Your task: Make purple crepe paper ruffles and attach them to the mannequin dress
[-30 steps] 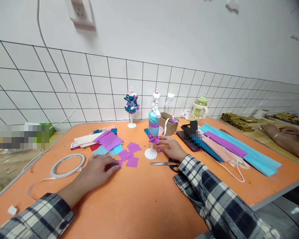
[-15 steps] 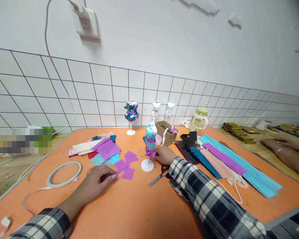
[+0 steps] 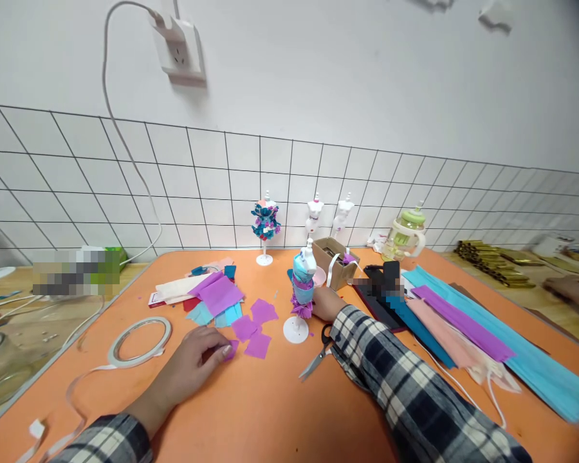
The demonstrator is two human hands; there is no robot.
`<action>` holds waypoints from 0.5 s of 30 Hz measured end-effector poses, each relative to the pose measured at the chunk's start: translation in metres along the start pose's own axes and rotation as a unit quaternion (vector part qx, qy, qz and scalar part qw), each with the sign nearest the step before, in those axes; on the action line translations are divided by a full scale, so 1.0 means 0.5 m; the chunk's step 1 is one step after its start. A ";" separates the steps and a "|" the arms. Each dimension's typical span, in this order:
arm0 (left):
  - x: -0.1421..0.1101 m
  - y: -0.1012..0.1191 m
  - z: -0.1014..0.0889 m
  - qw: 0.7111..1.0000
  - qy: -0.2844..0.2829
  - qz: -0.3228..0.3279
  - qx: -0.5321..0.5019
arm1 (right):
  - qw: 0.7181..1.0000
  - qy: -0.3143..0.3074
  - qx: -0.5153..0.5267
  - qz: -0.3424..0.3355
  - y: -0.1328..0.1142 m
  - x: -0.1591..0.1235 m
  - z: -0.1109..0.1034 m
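Note:
My left hand (image 3: 197, 360) rests on the table with fingers curled, thumb and forefinger closed on the edge of a small purple paper square (image 3: 232, 350). More purple squares (image 3: 258, 345) lie just beyond it. In the middle stands a small white dress-form mannequin (image 3: 309, 260), wrapped in light blue and purple crepe paper with a ruffled purple hem. My right hand (image 3: 328, 303) is just behind and to the right of this mannequin; its fingertips are hidden, so its grip does not show. Scissors (image 3: 317, 360) with dark handles lie below my right wrist, blades partly apart.
Left are a tape roll (image 3: 139, 341) and a paper pile (image 3: 217, 292). A decorated mannequin (image 3: 265, 222), two white mannequins (image 3: 313, 215), a cardboard box (image 3: 342, 273) and a green-lidded bottle (image 3: 408, 235) stand behind. Long paper strips (image 3: 468, 325) lie right. Another person's hand (image 3: 574, 292) is far right.
The camera view has swung slightly left, so everything appears further right. Both hands keep nearly the same places beside the purple squares and the wrapped mannequin.

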State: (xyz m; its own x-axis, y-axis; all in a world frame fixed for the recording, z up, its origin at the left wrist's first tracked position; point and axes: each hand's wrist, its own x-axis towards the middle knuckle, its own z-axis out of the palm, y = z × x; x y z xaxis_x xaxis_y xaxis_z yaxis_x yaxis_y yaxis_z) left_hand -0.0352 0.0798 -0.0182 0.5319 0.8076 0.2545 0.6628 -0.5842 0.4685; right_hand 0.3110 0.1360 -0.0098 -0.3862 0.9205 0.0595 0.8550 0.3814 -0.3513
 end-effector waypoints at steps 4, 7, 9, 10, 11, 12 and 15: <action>0.000 -0.002 0.001 1.000 -0.002 -0.003 0.004 | 0.997 -0.022 -0.022 0.068 -0.003 -0.069 -0.006; 0.002 -0.001 0.002 1.000 -0.002 0.001 0.009 | 0.996 -0.015 -0.044 0.078 -0.034 -0.117 0.003; 0.003 -0.002 0.003 1.000 -0.008 0.007 0.013 | 0.996 -0.011 -0.054 0.066 -0.057 -0.137 0.010; 0.003 -0.003 0.003 1.000 -0.010 0.009 0.015 | 0.997 -0.009 -0.059 0.059 -0.066 -0.143 0.014; 0.003 -0.004 0.004 1.000 -0.010 0.009 0.017 | 0.997 -0.008 -0.064 0.054 -0.074 -0.146 0.017; 0.003 -0.006 0.005 1.000 -0.009 0.008 0.018 | 0.996 -0.006 -0.069 0.051 -0.079 -0.147 0.021; 0.001 -0.008 0.008 1.000 -0.010 0.004 0.020 | 0.995 0.007 -0.082 0.057 -0.081 -0.143 0.036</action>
State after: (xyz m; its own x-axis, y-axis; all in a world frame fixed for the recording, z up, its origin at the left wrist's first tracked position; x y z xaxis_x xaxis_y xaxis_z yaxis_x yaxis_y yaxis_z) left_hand -0.0354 0.0824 -0.0233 0.5475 0.8015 0.2406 0.6790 -0.5935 0.4320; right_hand 0.2979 0.0534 -0.0167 -0.2791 0.9594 0.0408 0.9386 0.2815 -0.1996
